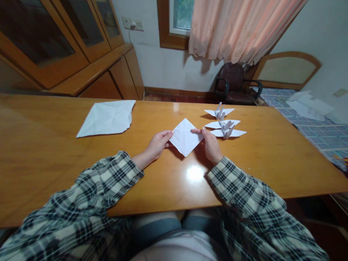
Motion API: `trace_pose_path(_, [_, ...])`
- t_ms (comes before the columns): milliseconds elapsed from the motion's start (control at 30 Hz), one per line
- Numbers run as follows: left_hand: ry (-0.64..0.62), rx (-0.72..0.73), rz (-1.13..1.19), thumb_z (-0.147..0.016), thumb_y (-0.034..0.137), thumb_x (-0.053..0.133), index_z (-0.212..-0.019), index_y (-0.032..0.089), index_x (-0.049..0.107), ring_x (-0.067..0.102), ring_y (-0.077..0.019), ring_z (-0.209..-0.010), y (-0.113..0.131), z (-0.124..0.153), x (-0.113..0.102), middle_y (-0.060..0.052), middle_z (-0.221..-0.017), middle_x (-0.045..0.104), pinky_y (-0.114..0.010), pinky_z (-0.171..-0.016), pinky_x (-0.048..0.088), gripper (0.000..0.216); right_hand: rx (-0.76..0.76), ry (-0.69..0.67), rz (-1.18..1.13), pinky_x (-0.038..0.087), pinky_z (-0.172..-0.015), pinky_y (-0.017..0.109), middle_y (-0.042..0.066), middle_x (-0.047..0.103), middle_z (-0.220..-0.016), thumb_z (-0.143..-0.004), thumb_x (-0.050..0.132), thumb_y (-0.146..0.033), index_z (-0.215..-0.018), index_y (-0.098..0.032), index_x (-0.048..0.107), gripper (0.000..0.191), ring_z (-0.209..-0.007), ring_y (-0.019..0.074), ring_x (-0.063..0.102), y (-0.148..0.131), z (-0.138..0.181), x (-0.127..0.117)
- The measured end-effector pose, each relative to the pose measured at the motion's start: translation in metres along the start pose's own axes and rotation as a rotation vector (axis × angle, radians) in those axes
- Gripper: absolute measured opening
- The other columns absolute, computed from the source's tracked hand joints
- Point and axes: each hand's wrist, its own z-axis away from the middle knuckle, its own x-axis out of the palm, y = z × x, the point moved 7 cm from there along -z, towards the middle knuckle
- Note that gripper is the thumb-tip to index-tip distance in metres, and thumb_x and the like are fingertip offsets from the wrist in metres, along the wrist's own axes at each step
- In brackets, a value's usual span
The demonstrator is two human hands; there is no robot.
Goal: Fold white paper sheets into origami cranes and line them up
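Note:
A white paper folded into a diamond shape [185, 138] lies on the wooden table [54, 156] in front of me. My left hand [157, 144] pinches its left corner. My right hand [210, 143] presses its fingers on the right corner. Both arms wear plaid sleeves. Just right of my right hand lie three finished white paper cranes [224, 125] in a short row.
A creased, unfolded white sheet [107, 117] lies at the far left of the table. Wooden cabinets stand at the back left. A dark armchair [233, 85] sits under a pink curtain. A bed with papers [310, 105] is at right.

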Motion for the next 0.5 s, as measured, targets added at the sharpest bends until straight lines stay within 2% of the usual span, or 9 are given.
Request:
trace_pose_path(233, [0.046, 0.055, -0.021, -0.065, 0.051, 0.076, -0.080, 0.014, 0.065, 0.062, -0.0115, -0.067, 0.003, -0.001, -0.006, -0.002, -0.075, 0.067, -0.022, -0.061, 0.054, 0.041, 0.040, -0.021, -0.036, 0.047, -0.088, 0.039, 0.005, 0.074, -0.093, -0.089, 0.049, -0.058, -0.090, -0.021, 0.076, 0.047, -0.091, 0.0218, 0.064, 0.001, 0.001, 0.002])
trace_pose_path(500, [0.097, 0.136, -0.112, -0.071, 0.050, 0.071, -0.089, 0.016, 0.064, 0.063, -0.0131, -0.067, 0.009, -0.002, -0.015, -0.002, -0.078, 0.068, -0.023, -0.057, 0.054, 0.039, 0.023, 0.015, -0.078, 0.047, -0.092, 0.042, 0.006, 0.074, -0.099, -0.090, 0.048, -0.059, -0.094, -0.020, 0.076, 0.049, -0.097, 0.0234, 0.064, 0.009, -0.001, -0.001])
